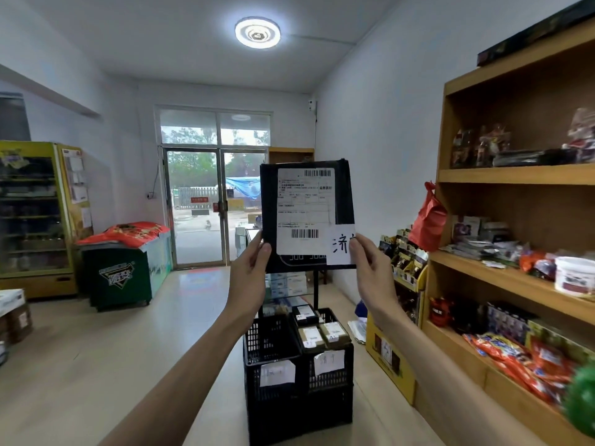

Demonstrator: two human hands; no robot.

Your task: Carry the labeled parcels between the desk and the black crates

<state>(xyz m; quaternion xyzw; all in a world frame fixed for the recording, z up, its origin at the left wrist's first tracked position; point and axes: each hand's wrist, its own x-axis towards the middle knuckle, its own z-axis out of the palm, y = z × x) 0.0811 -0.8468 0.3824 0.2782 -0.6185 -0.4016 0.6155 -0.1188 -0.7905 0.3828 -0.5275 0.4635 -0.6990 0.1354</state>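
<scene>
The parcel (307,217) is showing a matt black wrapping with a smooth white paper label (306,210) stuck on it, and a plain paper slip (341,244) at its lower right corner. Below the parcel, the crates (299,375) are looking like black latticed plastic, each wearing a paper tag. To the right of the parcel, the shelves (515,175) are showing smooth light wood, with glossy plastic snack packets (515,358) lying on them. Behind the parcel, the glass door (199,207) is sitting in a pale metal frame. The floor (128,349) is gleaming faintly.
</scene>
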